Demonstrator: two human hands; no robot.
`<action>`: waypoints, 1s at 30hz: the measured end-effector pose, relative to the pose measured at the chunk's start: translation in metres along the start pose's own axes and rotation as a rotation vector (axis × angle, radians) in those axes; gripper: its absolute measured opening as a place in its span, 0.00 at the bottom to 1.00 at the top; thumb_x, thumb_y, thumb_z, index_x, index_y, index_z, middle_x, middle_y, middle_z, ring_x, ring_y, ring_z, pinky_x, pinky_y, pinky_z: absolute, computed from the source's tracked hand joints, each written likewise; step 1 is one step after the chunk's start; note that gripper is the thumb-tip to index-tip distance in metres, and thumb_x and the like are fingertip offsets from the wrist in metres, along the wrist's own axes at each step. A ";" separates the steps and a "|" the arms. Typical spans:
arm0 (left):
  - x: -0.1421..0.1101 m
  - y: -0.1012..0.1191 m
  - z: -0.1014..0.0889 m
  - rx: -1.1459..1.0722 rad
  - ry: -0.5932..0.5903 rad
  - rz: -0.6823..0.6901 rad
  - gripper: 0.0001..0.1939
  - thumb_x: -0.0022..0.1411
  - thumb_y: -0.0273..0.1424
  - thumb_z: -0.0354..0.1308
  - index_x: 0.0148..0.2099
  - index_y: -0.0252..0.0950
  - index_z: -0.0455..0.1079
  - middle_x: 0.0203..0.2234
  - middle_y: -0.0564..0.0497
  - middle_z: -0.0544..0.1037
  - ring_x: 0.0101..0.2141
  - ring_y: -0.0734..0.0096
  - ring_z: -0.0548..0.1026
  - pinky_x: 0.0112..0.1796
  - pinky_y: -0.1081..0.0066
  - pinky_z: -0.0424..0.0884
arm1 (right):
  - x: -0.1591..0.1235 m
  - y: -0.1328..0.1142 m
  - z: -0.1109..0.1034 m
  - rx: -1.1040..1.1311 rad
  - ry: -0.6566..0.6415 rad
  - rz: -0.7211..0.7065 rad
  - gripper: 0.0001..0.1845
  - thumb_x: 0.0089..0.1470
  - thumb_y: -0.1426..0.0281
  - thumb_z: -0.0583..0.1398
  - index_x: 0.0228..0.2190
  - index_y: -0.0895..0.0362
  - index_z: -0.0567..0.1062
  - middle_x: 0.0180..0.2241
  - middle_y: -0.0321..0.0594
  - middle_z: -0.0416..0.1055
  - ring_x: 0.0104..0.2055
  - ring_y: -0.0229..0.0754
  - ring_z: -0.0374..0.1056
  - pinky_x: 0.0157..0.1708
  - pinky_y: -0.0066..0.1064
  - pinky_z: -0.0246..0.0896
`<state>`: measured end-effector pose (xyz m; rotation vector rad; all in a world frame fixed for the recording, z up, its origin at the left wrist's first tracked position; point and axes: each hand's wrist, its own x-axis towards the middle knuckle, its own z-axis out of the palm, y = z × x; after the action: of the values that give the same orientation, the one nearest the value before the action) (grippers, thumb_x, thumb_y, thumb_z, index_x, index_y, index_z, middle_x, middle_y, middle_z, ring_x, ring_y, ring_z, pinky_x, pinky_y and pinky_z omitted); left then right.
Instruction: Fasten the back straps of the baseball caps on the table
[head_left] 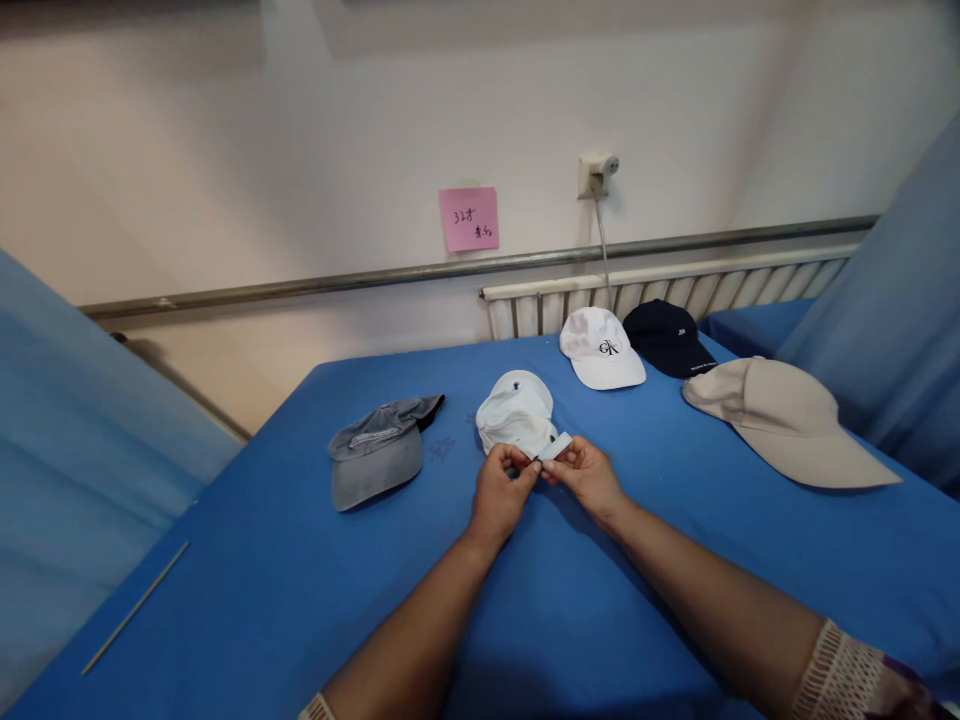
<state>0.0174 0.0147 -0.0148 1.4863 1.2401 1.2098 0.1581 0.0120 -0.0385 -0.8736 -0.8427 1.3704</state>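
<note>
Gripping the pale cap (517,412) by its strap (556,446), we have our left hand (499,490) and right hand (590,482) pinched close together at its near side, around the middle of the blue cloth (285,610). To its left we see a grey cap (379,455); far right, a lettered white cap (600,350) beside a navy cap (664,335); nearer and farther right, a beige cap (787,415).
</note>
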 end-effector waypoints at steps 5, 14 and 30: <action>0.000 -0.001 0.000 0.006 0.004 0.016 0.10 0.50 0.33 0.63 0.30 0.36 0.64 0.25 0.54 0.72 0.29 0.72 0.71 0.33 0.72 0.67 | 0.000 0.001 0.001 -0.012 0.018 -0.006 0.24 0.32 0.61 0.73 0.26 0.56 0.68 0.24 0.35 0.75 0.24 0.37 0.69 0.27 0.29 0.64; -0.001 -0.003 0.000 0.085 0.017 0.042 0.10 0.52 0.33 0.62 0.31 0.36 0.64 0.26 0.53 0.72 0.30 0.70 0.72 0.34 0.71 0.68 | 0.001 0.002 0.003 -0.015 0.033 -0.003 0.24 0.31 0.61 0.73 0.26 0.56 0.67 0.24 0.34 0.74 0.24 0.37 0.69 0.27 0.30 0.64; 0.004 -0.010 -0.008 0.267 -0.027 0.087 0.17 0.51 0.34 0.64 0.46 0.39 0.76 0.35 0.48 0.78 0.38 0.63 0.74 0.43 0.64 0.68 | -0.002 0.003 0.003 -0.056 0.077 -0.018 0.24 0.32 0.60 0.73 0.27 0.55 0.67 0.22 0.33 0.74 0.25 0.38 0.70 0.27 0.29 0.64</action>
<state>0.0082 0.0203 -0.0223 1.7601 1.3728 1.1079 0.1538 0.0104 -0.0398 -0.9537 -0.8313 1.2950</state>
